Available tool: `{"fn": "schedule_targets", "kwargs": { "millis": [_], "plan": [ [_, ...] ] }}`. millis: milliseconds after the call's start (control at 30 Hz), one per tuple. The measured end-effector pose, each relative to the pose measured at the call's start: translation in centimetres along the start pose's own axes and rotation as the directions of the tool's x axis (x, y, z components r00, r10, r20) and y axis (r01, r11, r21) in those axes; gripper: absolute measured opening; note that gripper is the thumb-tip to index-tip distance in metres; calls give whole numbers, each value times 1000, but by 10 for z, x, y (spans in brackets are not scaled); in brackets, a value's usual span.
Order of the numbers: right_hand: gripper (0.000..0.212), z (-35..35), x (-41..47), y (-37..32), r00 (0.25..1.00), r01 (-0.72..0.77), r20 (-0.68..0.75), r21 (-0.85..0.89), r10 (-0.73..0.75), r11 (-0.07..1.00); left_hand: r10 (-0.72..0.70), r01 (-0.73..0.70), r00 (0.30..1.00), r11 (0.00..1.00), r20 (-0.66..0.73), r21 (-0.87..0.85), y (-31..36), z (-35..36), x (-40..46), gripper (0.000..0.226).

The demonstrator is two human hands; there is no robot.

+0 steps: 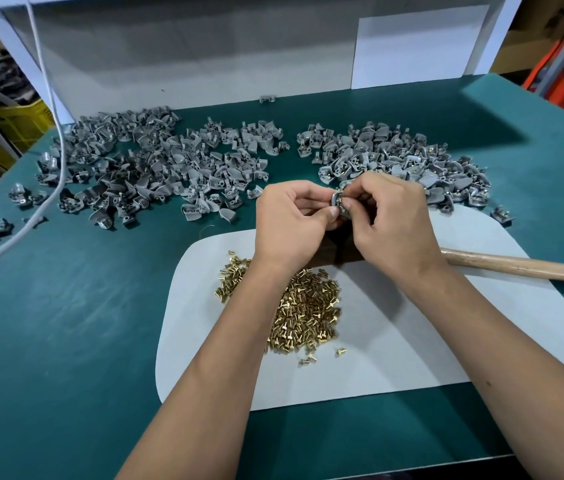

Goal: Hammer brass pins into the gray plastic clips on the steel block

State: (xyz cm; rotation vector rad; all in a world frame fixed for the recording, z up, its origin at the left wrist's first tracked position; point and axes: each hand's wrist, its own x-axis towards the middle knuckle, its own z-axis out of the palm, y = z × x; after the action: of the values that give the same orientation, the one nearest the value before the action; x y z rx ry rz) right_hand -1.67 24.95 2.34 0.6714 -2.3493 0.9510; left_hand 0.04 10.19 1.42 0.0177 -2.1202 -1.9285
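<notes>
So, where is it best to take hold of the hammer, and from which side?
Probably on the bare wooden handle, coming from above on the right. It lies flat on the white mat and points to the right edge; its head end is hidden behind the right hand. Both hands are busy now with a gray clip, the left hand included.

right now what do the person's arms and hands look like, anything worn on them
Both arms are bare right down to the bottom of the picture: no sleeves show. The left hand and right hand wear no gloves, and no rings, watch or wristband can be seen. The fingers carry no tape or markings.
</notes>
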Motion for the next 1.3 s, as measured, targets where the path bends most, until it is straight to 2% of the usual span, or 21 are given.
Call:
{"fn": "schedule_targets", "kwargs": {
  "millis": [200,367,533,667,733,833,900,967,1000,1033,1133,1233,1300],
  "plan": [
    [8,-2,1,0,999,-21,30,-9,21,1000,48,-48,999,996,6,75,3,-1,-3,35],
    [8,-3,5,3,998,-47,35,2,46,999,140,-143,990,965,31,221,4,3,-5,27],
    [9,-8,8,5,995,-14,95,79,7,997,225,-213,974,917,4,337,4,2,-5,22],
    [17,-24,15,11,995,-59,92,122,48,991,216,-195,976,891,-4,410,5,-3,-6,40],
    [21,-37,21,19,987,-111,124,80,101,991,209,-184,978,897,-20,402,5,-4,-7,40],
    [20,-63,26,39,921,-135,342,-165,185,977,196,-178,981,915,-13,362,7,-6,-4,17],
    [15,-81,24,53,800,-106,532,-329,277,938,229,-213,973,884,12,417,7,-10,-2,8],
    [13,-91,17,60,668,-75,664,-388,336,918,257,-261,963,819,81,511,7,-15,-1,6],
    [17,-91,14,61,634,-77,693,-385,344,920,256,-279,959,793,119,542,6,-17,-1,6],
    [21,-89,11,61,626,-85,701,-374,341,924,241,-280,960,786,144,550,6,-18,0,6],
    [28,-83,7,62,636,-71,701,-364,323,929,135,-191,979,863,151,468,5,-21,0,8],
    [20,-86,10,63,634,-2,707,-404,313,915,77,-142,983,895,167,423,5,-23,-1,11],
    [13,-92,13,63,660,-71,682,-361,315,930,49,-117,983,907,174,404,5,-25,-1,14]
  ]
}}
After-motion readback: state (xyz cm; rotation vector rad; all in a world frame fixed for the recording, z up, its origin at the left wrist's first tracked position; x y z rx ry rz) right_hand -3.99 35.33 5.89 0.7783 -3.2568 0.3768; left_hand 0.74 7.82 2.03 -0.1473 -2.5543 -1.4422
